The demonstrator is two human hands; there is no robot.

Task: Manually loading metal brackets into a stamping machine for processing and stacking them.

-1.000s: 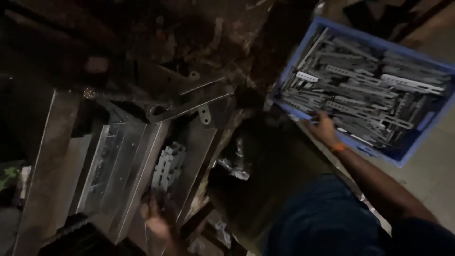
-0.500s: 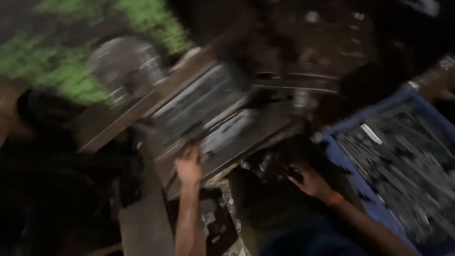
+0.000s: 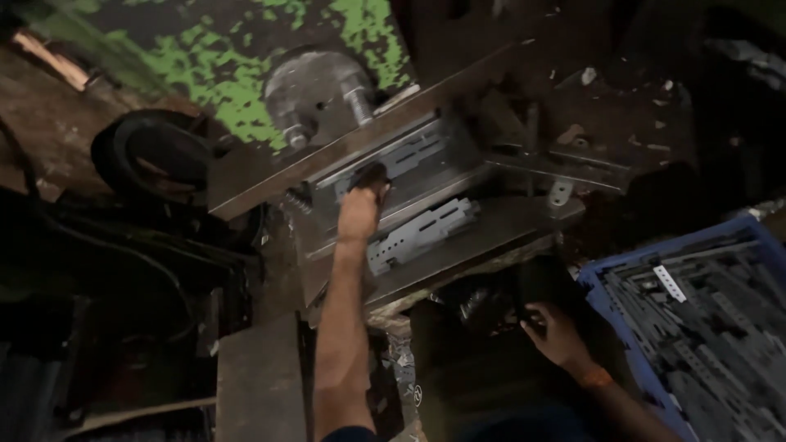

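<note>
Head view, steeply down, close

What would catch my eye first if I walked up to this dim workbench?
Probably the green-flecked surface at the top, bright against the gloom. At centre, the left hand reaches onto a slotted grey metal plate lying on the press bed. At lower right sits a blue crate packed with grey metal strips, the right hand beside it.
</note>
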